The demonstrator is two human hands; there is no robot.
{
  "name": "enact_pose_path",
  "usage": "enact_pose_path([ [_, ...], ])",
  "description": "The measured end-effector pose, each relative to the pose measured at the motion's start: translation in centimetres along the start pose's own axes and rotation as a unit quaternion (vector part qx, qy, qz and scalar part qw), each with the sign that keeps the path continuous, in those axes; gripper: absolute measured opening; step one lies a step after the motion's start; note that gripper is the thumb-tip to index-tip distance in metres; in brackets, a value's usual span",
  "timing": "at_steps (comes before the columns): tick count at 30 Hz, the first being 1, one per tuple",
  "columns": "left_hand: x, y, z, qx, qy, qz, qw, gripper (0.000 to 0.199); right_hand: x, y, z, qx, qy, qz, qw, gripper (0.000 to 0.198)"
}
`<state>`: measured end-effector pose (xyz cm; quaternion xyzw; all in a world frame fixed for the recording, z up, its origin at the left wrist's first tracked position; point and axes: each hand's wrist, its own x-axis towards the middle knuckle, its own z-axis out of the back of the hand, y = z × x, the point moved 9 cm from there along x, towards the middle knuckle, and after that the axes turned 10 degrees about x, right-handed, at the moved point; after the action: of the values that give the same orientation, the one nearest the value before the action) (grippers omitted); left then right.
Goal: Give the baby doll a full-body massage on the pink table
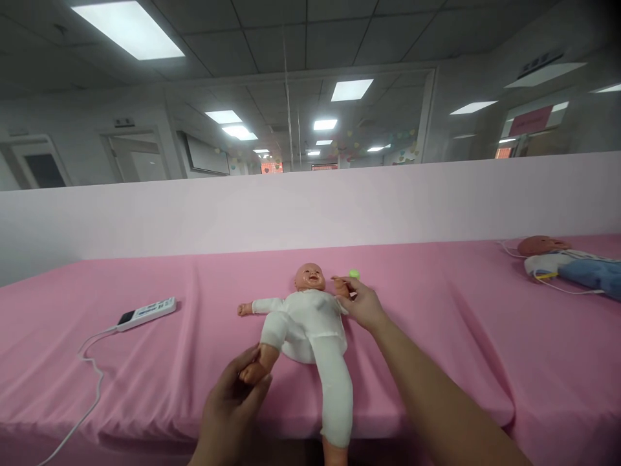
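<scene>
Two bare hands of mine are on one tan plastic baby doll with a white cloth body (313, 317), which lies on its back in the middle of the pink cloth-covered table (427, 310), head to the far side and legs toward me. With my left hand (228, 404) I grip its foot on the left (255, 372), that leg bent at the knee. With my right hand (365, 305) I hold its small hand on the right (342, 287) between thumb and fingers, near its head. Its other arm stretches out to the left, and its other leg reaches over the near table edge. Just beyond my right hand sits a small bright-green round object (354, 274). Well to the left lies a slim white plastic controller (147, 314), its white cable (100, 382) trailing nearer. At the far right lies a second doll in white and blue clothing (577, 268).
</scene>
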<state>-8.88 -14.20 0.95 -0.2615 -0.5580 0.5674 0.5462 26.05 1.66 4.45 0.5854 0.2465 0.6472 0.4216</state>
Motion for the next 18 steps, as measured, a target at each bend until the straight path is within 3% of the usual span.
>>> enact_pose_path([
  [4, 2.7, -1.1, -3.7, -0.013, 0.035, -0.009, 0.999, 0.056, -1.1, 2.7, -3.3, -0.087, 0.113, 0.054, 0.988, 0.038],
  [9, 4.7, -1.7, -6.5, -0.033, 0.044, -0.002, 0.998, 0.057, -1.8, 3.4, -5.0, -0.134, 0.176, 0.069, 0.973, 0.027],
  [14, 4.0, -2.3, -6.1, -0.03, 0.031, 0.001, 0.999, 0.056, -1.4, 2.4, -4.1, -0.086, 0.145, 0.055, 0.984, 0.028],
  [18, 1.1, -2.6, -2.5, -0.01, -0.012, -0.02, 1.0, 0.051, 0.2, -1.2, -0.5, 0.037, 0.021, -0.031, 0.999, 0.029],
])
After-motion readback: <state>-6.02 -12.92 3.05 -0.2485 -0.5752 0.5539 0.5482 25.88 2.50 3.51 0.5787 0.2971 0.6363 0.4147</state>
